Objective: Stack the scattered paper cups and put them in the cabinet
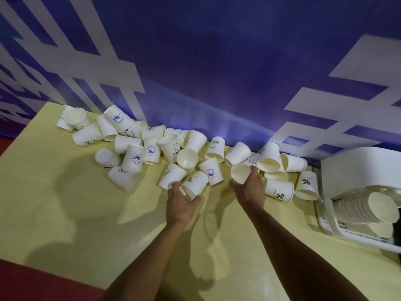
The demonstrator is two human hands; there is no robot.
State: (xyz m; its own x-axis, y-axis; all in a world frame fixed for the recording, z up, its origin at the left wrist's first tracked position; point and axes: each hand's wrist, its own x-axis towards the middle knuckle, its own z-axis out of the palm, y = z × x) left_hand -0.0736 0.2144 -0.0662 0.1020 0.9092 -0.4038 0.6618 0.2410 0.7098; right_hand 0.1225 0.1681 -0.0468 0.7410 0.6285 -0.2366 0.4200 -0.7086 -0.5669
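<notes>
A deep blue-violet wall (pixel 217 61) fills the back, crossed by broad white bands (pixel 121 68) on the left and stepped white blocks (pixel 338 101) on the right. Below it, a pale yellow table (pixel 65 213) runs right up against the wall. Soft grey shadows (pixel 71 177) pool across its top. A brighter patch of light (pixel 227 129) glows low on the wall. Dark red floor (pixel 32 283) shows past the table's left edge and near corner.

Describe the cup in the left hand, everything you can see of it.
The percent cup is white paper, with a black % sign and small lettering on its wall. It lies tilted on its side, mouth toward the camera. The left hand grips its rim end; a neighbouring Hi cup touches its side.
</notes>
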